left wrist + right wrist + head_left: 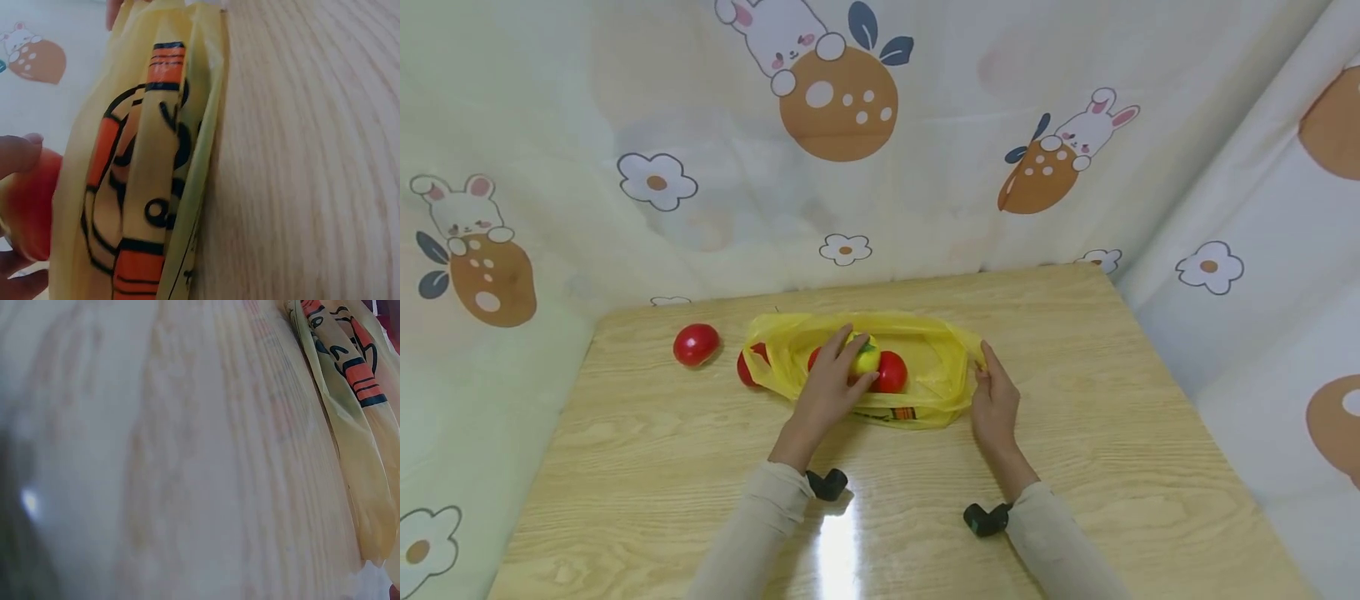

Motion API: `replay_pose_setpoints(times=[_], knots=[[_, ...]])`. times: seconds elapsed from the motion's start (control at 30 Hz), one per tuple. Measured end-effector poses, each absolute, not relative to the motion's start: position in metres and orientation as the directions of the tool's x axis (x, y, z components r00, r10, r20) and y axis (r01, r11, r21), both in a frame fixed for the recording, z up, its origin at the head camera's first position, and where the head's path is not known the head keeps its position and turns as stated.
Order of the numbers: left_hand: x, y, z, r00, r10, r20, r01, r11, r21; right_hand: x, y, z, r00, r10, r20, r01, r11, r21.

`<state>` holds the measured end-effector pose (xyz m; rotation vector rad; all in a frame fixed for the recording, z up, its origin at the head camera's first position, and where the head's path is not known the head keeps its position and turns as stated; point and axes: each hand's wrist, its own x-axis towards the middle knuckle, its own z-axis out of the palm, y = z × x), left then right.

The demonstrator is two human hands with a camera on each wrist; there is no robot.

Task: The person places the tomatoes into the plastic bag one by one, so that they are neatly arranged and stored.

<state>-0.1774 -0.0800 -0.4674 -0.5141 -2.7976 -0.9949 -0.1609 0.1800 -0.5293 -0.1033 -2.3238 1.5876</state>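
Note:
A yellow plastic bag (936, 412) with orange and black print lies on the table, its mouth spread wide. My left hand (831, 383) reaches into the mouth and grips a yellow fruit with a green top (868, 358). In the left wrist view this fruit (37, 203) looks red and yellow, between thumb and fingers. Beside it in the bag sits a round red fruit (892, 372); another red one (813, 357) is mostly hidden by my left hand. At the bag's right end my right hand (996, 408) pinches the rim.
A shiny red fruit (696, 344) rests on the wooden table (1097, 433) at the back left. Another red fruit (747, 369) shows at the bag's left end, partly covered by the plastic. A patterned curtain (940, 200) hangs along the table's back edge.

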Motion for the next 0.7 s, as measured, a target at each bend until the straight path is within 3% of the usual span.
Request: replay_pose_setpoints(times=[0.4, 0.7], knots=[[-0.188, -0.079, -0.475, -0.912, 0.283, 0.298, 0.402, 0.764, 0.504, -0.162, 0.179, -0.528, -0.944, 0.258, 0.205, -0.095, 0.382, -0.919], [-0.181, -0.08, -0.475, -0.937, 0.255, 0.237, 0.344, 0.779, 0.523, -0.163, 0.178, -0.528, -0.944, 0.254, 0.21, -0.094, 0.405, -0.91]])
